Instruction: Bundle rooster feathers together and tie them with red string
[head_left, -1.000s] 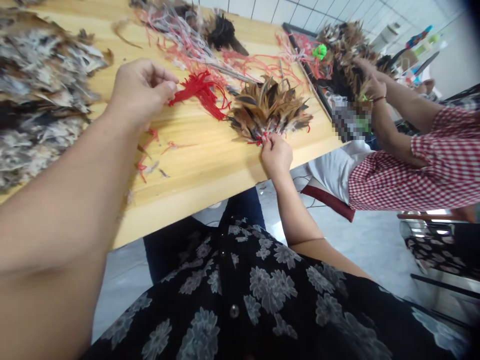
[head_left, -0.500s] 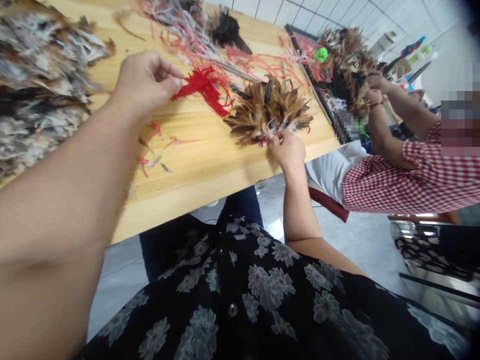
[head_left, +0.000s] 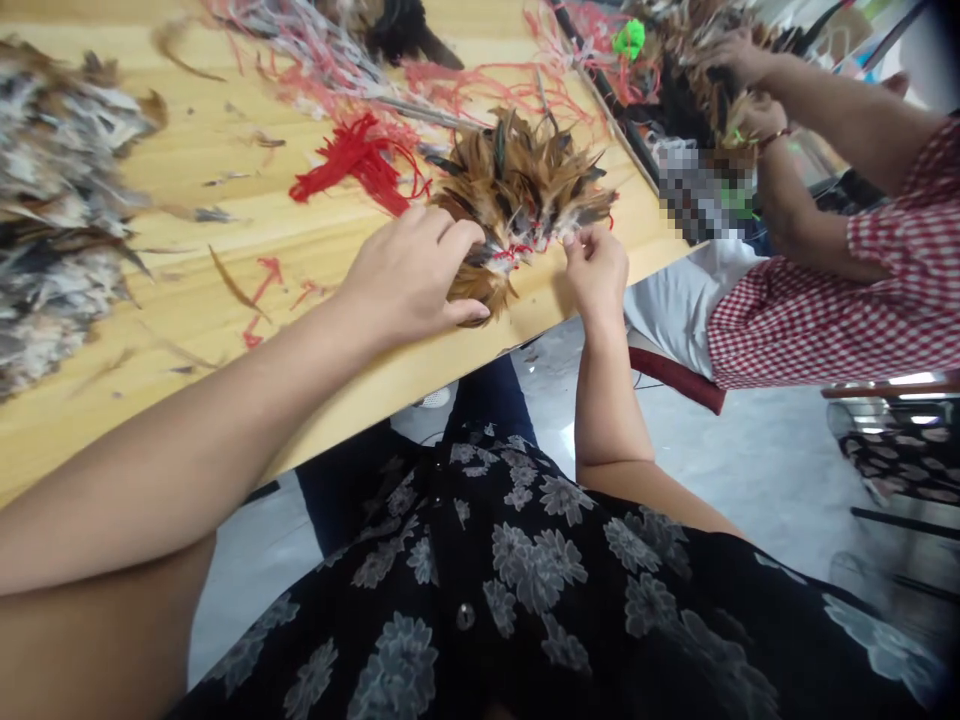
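The pale wooden surface (head_left: 292, 240) lies before you, a grey-brown feather pile (head_left: 60, 190) toward its left. A brown feather bundle (head_left: 517, 165) rests close to the near edge. Your left hand's (head_left: 412, 270) grip is spread at the bundle's left end; your right hand's (head_left: 600, 265) pinches its right end. Beyond the left hand lie red strands (head_left: 349, 160).

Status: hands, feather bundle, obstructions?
Left hand open at left edge of feather bundle; right hand pinched at its near edge. Fanned out on table. Red threads lie left of it, not between hands.
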